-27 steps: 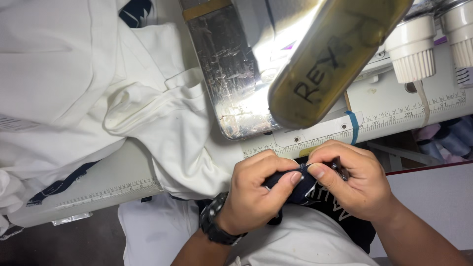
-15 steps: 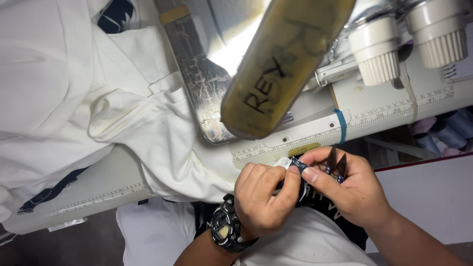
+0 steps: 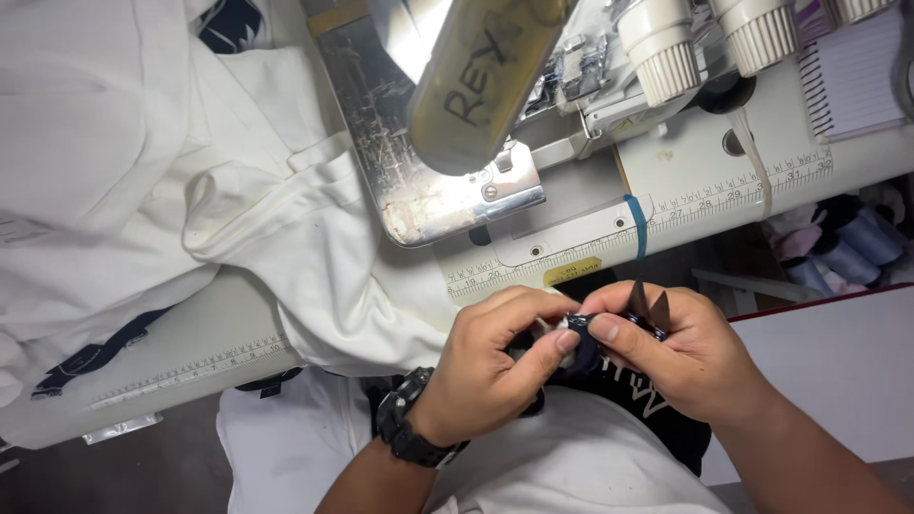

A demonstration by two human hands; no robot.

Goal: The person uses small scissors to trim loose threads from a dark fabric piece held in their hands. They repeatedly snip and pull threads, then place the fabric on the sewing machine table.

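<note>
White sewing-machine table [image 3: 838, 171], printed ruler strip along its front edge, blue band wrapped around it. Industrial sewing machine [image 3: 495, 86] on top, steel bed plate [image 3: 419, 190] glaring under strong overhead light. White garments [image 3: 143, 171] heaped at left. Thread cones [image 3: 847, 243] below the table edge. Dark floor [image 3: 95, 476].

Small yellow label [image 3: 572, 271] on machine bed [image 3: 685, 181]

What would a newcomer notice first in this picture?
First, the two hands at lower centre: the left hand, with a black wristwatch, and the right hand pinch a small dark fabric piece between them. Above them stands a sewing machine, and white cloth lies heaped on the left.
</note>
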